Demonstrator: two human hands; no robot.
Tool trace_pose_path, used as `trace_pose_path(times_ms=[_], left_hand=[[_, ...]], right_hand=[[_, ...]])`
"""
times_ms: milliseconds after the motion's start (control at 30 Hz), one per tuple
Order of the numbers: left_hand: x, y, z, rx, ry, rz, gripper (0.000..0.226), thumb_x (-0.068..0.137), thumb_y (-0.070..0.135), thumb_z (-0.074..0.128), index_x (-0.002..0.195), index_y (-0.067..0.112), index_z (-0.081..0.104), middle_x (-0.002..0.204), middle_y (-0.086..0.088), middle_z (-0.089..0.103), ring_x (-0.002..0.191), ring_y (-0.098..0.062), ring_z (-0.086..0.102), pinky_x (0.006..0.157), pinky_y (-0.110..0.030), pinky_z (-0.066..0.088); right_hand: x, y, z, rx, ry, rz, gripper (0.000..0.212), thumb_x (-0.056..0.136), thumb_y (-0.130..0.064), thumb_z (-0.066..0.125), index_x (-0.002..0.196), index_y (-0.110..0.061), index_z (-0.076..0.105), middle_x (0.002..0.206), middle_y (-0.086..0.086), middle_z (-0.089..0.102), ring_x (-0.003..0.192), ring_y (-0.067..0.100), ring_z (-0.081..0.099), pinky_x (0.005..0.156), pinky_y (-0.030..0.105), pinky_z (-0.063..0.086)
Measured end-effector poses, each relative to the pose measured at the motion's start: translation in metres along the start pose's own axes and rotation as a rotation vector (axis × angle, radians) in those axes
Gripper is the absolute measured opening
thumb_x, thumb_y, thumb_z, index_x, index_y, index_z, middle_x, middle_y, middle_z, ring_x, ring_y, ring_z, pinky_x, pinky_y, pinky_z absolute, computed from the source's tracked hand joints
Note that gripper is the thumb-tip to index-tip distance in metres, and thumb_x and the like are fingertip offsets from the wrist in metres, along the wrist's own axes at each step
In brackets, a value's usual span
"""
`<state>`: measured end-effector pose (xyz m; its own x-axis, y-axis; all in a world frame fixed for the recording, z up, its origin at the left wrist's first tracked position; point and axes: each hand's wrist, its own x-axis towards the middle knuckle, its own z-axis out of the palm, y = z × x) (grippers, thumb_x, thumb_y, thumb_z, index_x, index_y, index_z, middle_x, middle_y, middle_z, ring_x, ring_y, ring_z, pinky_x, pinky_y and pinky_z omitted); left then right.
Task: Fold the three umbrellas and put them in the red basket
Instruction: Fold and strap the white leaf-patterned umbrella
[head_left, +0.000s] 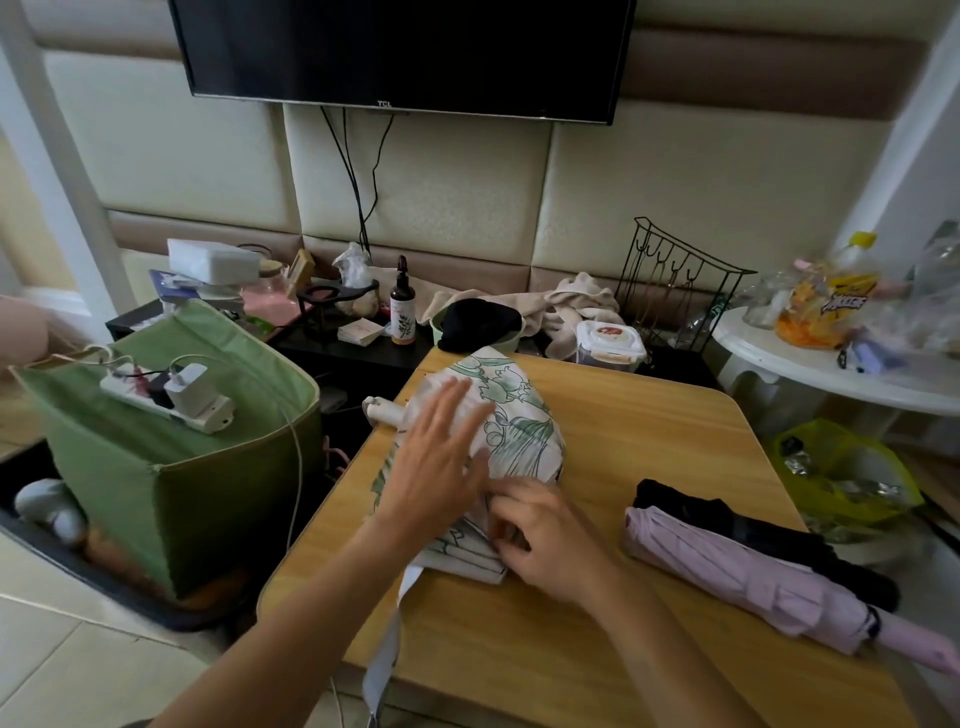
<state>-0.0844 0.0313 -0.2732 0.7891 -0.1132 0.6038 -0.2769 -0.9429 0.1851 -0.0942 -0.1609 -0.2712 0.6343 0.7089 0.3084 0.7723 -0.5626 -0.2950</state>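
— White cloth with green leaves: that umbrella (511, 431) lies mid-table (649, 426), half gathered. The left hand (439, 457) presses it flat, fingers spread; the right hand (540, 530) pinches its folds.

— And the rest?

— The pink umbrella (737, 569) and black umbrella (769, 535) look folded. No red basket shows. The television (405, 47) reads "TCL".

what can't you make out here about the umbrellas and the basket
Head view only:
- Red basket: none in frame, so its place is unknown.
- Black umbrella: mostly hidden behind the pink umbrella.
- Pink umbrella's handle: cut off by the right edge.
- Floral umbrella: its middle is covered by the left hand and right hand.
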Motion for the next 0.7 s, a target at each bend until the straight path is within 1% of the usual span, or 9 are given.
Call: trace_pose_path(times_ms=[33,67,133,233,300,367,467,567,700], left_hand=[[-0.007,-0.002,0.008,0.038,-0.096,0.046,0.053,0.105,0.04,0.037,0.156,0.028,0.035,0.169,-0.01,0.014,0.157,-0.026,0.007,0.126,-0.045,0.016],[-0.014,-0.005,0.016,0.076,-0.166,0.067,0.055,0.107,0.044,0.027,0.16,0.032,0.024,0.171,-0.01,0.005,0.158,-0.027,-0.002,0.127,-0.047,0.01],[-0.027,-0.01,0.027,0.092,-0.265,0.04,0.059,0.107,0.053,0.011,0.163,0.036,0.007,0.171,-0.009,-0.003,0.157,-0.028,-0.007,0.127,-0.051,0.01],[-0.034,-0.015,0.034,0.108,-0.336,-0.004,0.065,0.101,0.062,-0.008,0.161,0.038,-0.007,0.169,-0.008,-0.015,0.156,-0.026,-0.018,0.127,-0.051,0.002],[-0.035,-0.013,0.033,0.103,-0.357,-0.018,0.07,0.095,0.067,-0.015,0.159,0.039,-0.014,0.167,-0.007,-0.024,0.153,-0.025,-0.025,0.125,-0.049,-0.006],[-0.034,-0.012,0.032,0.093,-0.386,-0.024,0.074,0.09,0.072,-0.018,0.157,0.04,-0.02,0.164,-0.006,-0.032,0.151,-0.023,-0.032,0.124,-0.048,-0.012],[-0.033,-0.01,0.031,0.082,-0.406,-0.042,0.078,0.086,0.077,-0.017,0.154,0.041,-0.025,0.162,-0.005,-0.036,0.149,-0.021,-0.036,0.124,-0.046,-0.015],[-0.032,-0.009,0.029,0.071,-0.417,-0.056,0.081,0.084,0.083,-0.012,0.154,0.043,-0.027,0.161,-0.003,-0.04,0.147,-0.018,-0.039,0.124,-0.045,-0.017],[-0.033,-0.007,0.027,0.065,-0.433,-0.051,0.089,0.084,0.089,0.001,0.154,0.043,-0.028,0.159,-0.002,-0.043,0.146,-0.017,-0.041,0.124,-0.046,-0.017]], right_hand=[[0.0,-0.001,-0.002,0.007,-0.04,0.035,0.014,0.086,-0.018,0.064,0.083,-0.028,0.054,0.107,-0.011,0.062,0.103,0.01,0.052,0.094,0.033,0.046],[0.0,-0.003,-0.003,0.025,-0.081,0.072,0.017,0.087,-0.017,0.062,0.081,-0.029,0.05,0.095,-0.011,0.06,0.093,0.008,0.052,0.086,0.034,0.048],[0.0,-0.004,-0.005,0.068,-0.124,0.131,0.016,0.087,-0.018,0.061,0.08,-0.029,0.051,0.087,-0.011,0.058,0.082,0.006,0.054,0.077,0.035,0.051],[-0.001,-0.005,-0.009,0.157,-0.115,0.181,0.006,0.089,-0.025,0.063,0.086,-0.029,0.06,0.093,-0.013,0.067,0.083,0.002,0.062,0.076,0.03,0.054],[-0.001,-0.001,-0.013,0.23,-0.045,0.227,0.001,0.093,-0.03,0.065,0.093,-0.029,0.065,0.103,-0.015,0.07,0.084,-0.001,0.063,0.074,0.024,0.054],[0.003,0.008,-0.016,0.219,0.118,0.293,0.004,0.097,-0.03,0.063,0.098,-0.031,0.067,0.12,-0.019,0.066,0.09,-0.006,0.06,0.08,0.021,0.053],[0.012,0.027,-0.02,0.231,0.351,0.55,0.017,0.098,-0.029,0.063,0.115,-0.026,0.065,0.124,-0.011,0.062,0.105,0.006,0.061,0.087,0.024,0.053],[0.015,0.039,-0.022,0.487,0.284,0.815,0.046,0.095,-0.041,0.066,0.137,-0.024,0.054,0.129,-0.009,0.06,0.117,0.013,0.058,0.095,0.029,0.046],[0.024,0.042,-0.016,0.738,0.317,0.898,0.066,0.089,-0.036,0.076,0.146,-0.02,0.048,0.124,-0.005,0.063,0.108,0.015,0.059,0.094,0.032,0.047]])
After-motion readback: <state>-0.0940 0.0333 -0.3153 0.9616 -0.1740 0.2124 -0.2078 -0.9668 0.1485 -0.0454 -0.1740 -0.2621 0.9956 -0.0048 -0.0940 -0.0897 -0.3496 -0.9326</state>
